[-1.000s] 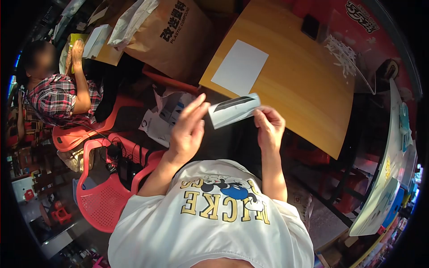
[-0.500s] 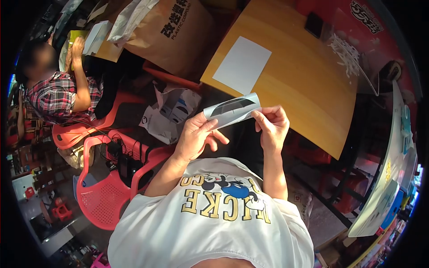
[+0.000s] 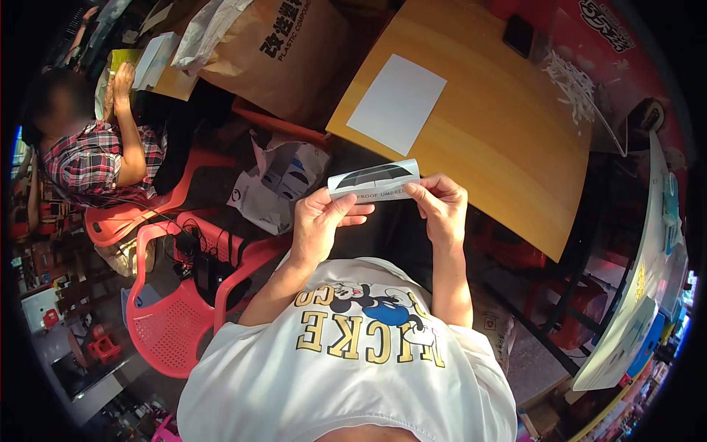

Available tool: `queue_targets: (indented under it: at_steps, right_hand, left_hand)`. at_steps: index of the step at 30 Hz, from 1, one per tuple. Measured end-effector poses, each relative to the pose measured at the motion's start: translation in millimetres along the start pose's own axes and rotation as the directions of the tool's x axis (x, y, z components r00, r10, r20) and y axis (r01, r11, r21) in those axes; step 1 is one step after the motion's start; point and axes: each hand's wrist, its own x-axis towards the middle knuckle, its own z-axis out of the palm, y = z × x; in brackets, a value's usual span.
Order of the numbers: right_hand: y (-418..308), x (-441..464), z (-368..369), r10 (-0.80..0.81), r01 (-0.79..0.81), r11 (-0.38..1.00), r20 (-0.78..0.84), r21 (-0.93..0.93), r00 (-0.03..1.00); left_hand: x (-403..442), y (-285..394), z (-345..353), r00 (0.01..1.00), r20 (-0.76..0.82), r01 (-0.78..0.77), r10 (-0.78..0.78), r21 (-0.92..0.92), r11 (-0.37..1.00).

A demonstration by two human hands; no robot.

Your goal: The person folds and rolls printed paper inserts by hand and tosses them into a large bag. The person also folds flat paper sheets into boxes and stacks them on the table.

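Between my two hands is a curled printed sheet (image 3: pixel 374 179) of pale paper, with a dark umbrella picture and lettering that partly reads "PROOF UMBRE". My left hand (image 3: pixel 318 221) pinches its left end, thumb on the front and the other fingers behind or below. At the right end, my right hand (image 3: pixel 440 206) grips the sheet between thumb and bent fingers. Just beyond it, a white sheet of paper (image 3: pixel 398 104) lies flat near the corner of the wooden table (image 3: pixel 486 125).
A dark phone (image 3: pixel 518 37) and a heap of white strips (image 3: pixel 571 88) lie on the table's far right. A brown paper sack (image 3: pixel 272 59) stands behind, near a crumpled white bag (image 3: pixel 276 184). Left are a red chair (image 3: pixel 173 331) holding cables and a seated person (image 3: pixel 103 155).
The curled sheet has turned from a slant to nearly level and shifted slightly left, showing more of its lettering. My left fingers have drawn closer together, and both hands still hold it.
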Motion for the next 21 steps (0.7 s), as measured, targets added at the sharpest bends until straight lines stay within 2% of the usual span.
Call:
queue_targets:
  at_steps: [8, 15, 21]
  right_hand:
    - [1.1, 3.3, -1.7, -0.004, 0.004, 1.000, 0.001, 0.020, 1.000]
    - [-1.3, 3.3, -2.3, 0.005, -0.005, 1.000, 0.003, 0.021, 1.000]
    - [1.9, 4.0, -1.5, -0.001, 0.001, 0.999, 0.017, 0.040, 1.000]
  left_hand:
    - [1.3, -4.6, -2.1, 0.996, 0.050, 0.082, -0.078, -0.082, 0.993]
    - [1.4, -9.6, 0.8, 0.995, 0.044, 0.094, -0.086, -0.245, 0.965]
    - [0.0, -6.9, -0.7, 0.997, 0.030, 0.082, -0.078, -0.216, 0.973]
